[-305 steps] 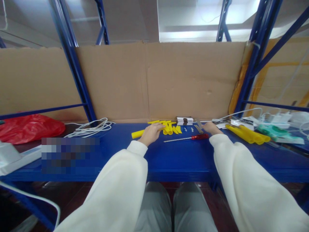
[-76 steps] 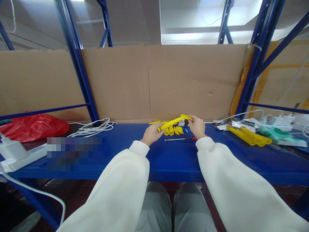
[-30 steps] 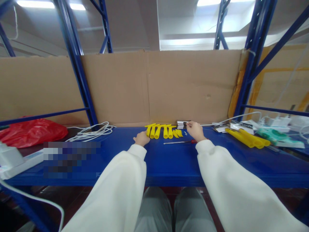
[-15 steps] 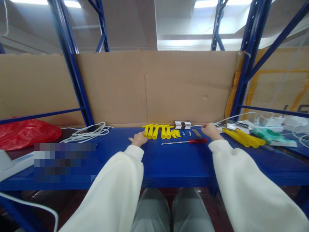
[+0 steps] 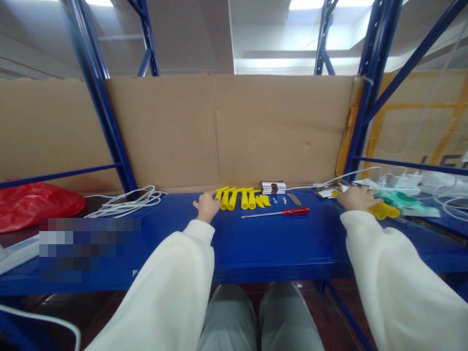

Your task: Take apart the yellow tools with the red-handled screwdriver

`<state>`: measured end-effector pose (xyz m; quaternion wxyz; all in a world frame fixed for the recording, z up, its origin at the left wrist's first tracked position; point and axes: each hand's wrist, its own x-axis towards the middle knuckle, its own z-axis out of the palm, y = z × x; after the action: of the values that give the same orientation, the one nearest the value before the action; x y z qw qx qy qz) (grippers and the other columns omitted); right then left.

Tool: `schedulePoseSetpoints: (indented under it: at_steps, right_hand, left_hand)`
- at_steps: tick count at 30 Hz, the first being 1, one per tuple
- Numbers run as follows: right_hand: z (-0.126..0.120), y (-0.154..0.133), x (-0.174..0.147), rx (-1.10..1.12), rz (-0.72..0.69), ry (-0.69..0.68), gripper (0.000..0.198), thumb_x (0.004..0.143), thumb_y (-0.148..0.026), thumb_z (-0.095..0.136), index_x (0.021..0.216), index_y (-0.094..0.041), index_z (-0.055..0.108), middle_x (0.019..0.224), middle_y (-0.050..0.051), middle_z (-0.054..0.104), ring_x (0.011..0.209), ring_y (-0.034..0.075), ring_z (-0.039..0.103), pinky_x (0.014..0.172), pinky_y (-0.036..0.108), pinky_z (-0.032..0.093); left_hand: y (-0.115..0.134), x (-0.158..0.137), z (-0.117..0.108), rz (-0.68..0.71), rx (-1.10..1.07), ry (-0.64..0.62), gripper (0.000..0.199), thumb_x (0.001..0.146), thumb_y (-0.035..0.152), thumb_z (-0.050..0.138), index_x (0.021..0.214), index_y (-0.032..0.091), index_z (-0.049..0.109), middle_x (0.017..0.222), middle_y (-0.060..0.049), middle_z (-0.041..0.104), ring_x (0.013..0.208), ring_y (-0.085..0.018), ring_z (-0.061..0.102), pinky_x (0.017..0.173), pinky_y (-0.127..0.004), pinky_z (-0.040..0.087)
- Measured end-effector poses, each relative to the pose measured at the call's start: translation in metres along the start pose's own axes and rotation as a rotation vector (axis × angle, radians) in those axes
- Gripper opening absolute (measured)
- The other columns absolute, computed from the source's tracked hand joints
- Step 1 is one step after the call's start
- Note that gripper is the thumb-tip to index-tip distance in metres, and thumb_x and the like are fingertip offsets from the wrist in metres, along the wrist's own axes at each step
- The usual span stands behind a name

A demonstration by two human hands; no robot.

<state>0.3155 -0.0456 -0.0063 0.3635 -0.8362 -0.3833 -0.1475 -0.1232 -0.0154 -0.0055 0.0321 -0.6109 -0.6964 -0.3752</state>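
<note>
My left hand (image 5: 207,206) rests at the left end of a row of yellow plastic tube-shaped parts (image 5: 232,200); its thumb is spread and it appears to hold nothing. Over at the right, my right hand (image 5: 357,199) lies palm down with fingers apart on top of more yellow tubes (image 5: 383,210), hiding part of them. Between the hands a screwdriver (image 5: 296,211) with a red handle lies flat. Small yellow pieces (image 5: 263,200), small metal bits (image 5: 285,200), a flat grey strip (image 5: 294,199) and a stack of white booklets (image 5: 273,187) sit behind it.
Coiled white cable (image 5: 135,201) and a red plastic bag (image 5: 36,204) are on the left. A green-and-white packet (image 5: 402,201) and white plugs (image 5: 405,183) lie at the right. Cardboard (image 5: 256,131) walls the back of the blue table (image 5: 263,248), between blue posts.
My right hand has moved right, from beside the screwdriver handle onto the yellow tubes at the right. My left hand stays by the row, its fingers shifted slightly.
</note>
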Motion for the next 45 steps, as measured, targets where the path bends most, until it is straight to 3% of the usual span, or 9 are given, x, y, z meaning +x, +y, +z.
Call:
schedulePoseSetpoints:
  at_steps: [6, 10, 16, 22, 26, 32, 36, 41, 45]
  right_hand:
    - [-0.03, 0.002, 0.0, -0.109, 0.228, -0.062, 0.048, 0.088, -0.026, 0.059, 0.131, -0.006, 0.066, 0.141, 0.035, 0.05, 0.137, 0.046, 0.039, 0.094, 0.061, 0.038]
    - [-0.038, 0.019, 0.01, -0.112, 0.284, -0.126, 0.036, 0.084, -0.011, 0.057, 0.116, -0.013, 0.075, 0.124, 0.033, 0.063, 0.128, 0.046, 0.051, 0.091, 0.064, 0.036]
    - [-0.043, 0.04, 0.033, -0.16, 0.211, -0.158, 0.027, 0.08, -0.012, 0.062, 0.101, -0.014, 0.079, 0.113, 0.031, 0.069, 0.112, 0.043, 0.063, 0.092, 0.065, 0.034]
    - [-0.048, 0.044, 0.032, -0.131, -0.039, -0.145, 0.035, 0.08, -0.027, 0.061, 0.108, -0.013, 0.077, 0.104, 0.03, 0.071, 0.097, 0.045, 0.068, 0.076, 0.054, 0.048]
    - [-0.056, 0.016, 0.014, -0.129, -0.113, -0.137, 0.042, 0.087, -0.028, 0.055, 0.114, -0.003, 0.072, 0.104, 0.034, 0.069, 0.101, 0.045, 0.067, 0.075, 0.047, 0.049]
    - [-0.062, -0.064, -0.017, -0.01, -0.34, -0.04, 0.036, 0.085, -0.03, 0.059, 0.114, -0.013, 0.074, 0.106, 0.021, 0.07, 0.097, 0.035, 0.07, 0.077, 0.039, 0.05]
    - [-0.058, -0.123, -0.044, 0.116, -0.463, 0.0, 0.035, 0.086, -0.033, 0.06, 0.112, -0.016, 0.074, 0.106, 0.017, 0.072, 0.096, 0.03, 0.069, 0.076, 0.035, 0.05]
    - [-0.039, -0.177, -0.092, 0.224, -0.616, -0.081, 0.036, 0.089, -0.029, 0.055, 0.12, -0.018, 0.071, 0.112, 0.016, 0.071, 0.094, 0.027, 0.068, 0.077, 0.034, 0.05]
    - [-0.021, -0.191, -0.13, 0.201, -0.766, -0.213, 0.04, 0.093, -0.025, 0.05, 0.129, -0.021, 0.066, 0.12, 0.015, 0.068, 0.099, 0.027, 0.067, 0.085, 0.036, 0.05]
  left_hand:
    - [0.003, -0.002, -0.002, -0.001, -0.013, -0.012, 0.041, 0.084, 0.016, 0.055, 0.118, 0.027, 0.074, 0.132, -0.009, 0.069, 0.13, -0.031, 0.057, 0.109, -0.052, 0.039]
    - [0.005, -0.002, -0.004, -0.008, -0.015, -0.017, 0.041, 0.084, 0.016, 0.054, 0.118, 0.026, 0.074, 0.133, -0.009, 0.069, 0.13, -0.031, 0.058, 0.109, -0.052, 0.039]
    - [0.007, -0.003, -0.005, -0.003, -0.039, -0.001, 0.04, 0.083, 0.015, 0.055, 0.117, 0.025, 0.075, 0.133, -0.009, 0.069, 0.13, -0.03, 0.057, 0.107, -0.048, 0.04]
    - [0.01, -0.004, -0.007, -0.008, -0.093, 0.036, 0.038, 0.083, 0.011, 0.054, 0.112, 0.022, 0.076, 0.128, -0.011, 0.071, 0.127, -0.029, 0.06, 0.106, -0.047, 0.04]
    - [0.009, -0.002, -0.005, 0.029, -0.166, 0.084, 0.037, 0.081, 0.008, 0.054, 0.108, 0.02, 0.077, 0.123, -0.011, 0.074, 0.123, -0.029, 0.063, 0.106, -0.046, 0.043]
    - [0.004, 0.004, 0.005, 0.129, -0.37, 0.128, 0.036, 0.076, 0.006, 0.058, 0.107, 0.014, 0.075, 0.115, -0.014, 0.075, 0.116, -0.029, 0.067, 0.105, -0.039, 0.048]
    - [0.004, 0.006, 0.012, 0.125, -0.565, 0.121, 0.044, 0.077, 0.011, 0.065, 0.121, 0.012, 0.068, 0.121, -0.018, 0.072, 0.118, -0.03, 0.067, 0.106, -0.042, 0.048]
    - [0.002, 0.011, 0.019, 0.1, -0.805, 0.131, 0.05, 0.081, 0.019, 0.07, 0.129, 0.014, 0.061, 0.137, -0.02, 0.063, 0.127, -0.029, 0.061, 0.107, -0.041, 0.047]
    - [0.003, 0.013, 0.021, 0.026, -0.927, 0.121, 0.038, 0.082, 0.024, 0.071, 0.118, 0.015, 0.064, 0.135, -0.019, 0.064, 0.129, -0.028, 0.06, 0.109, -0.041, 0.046]
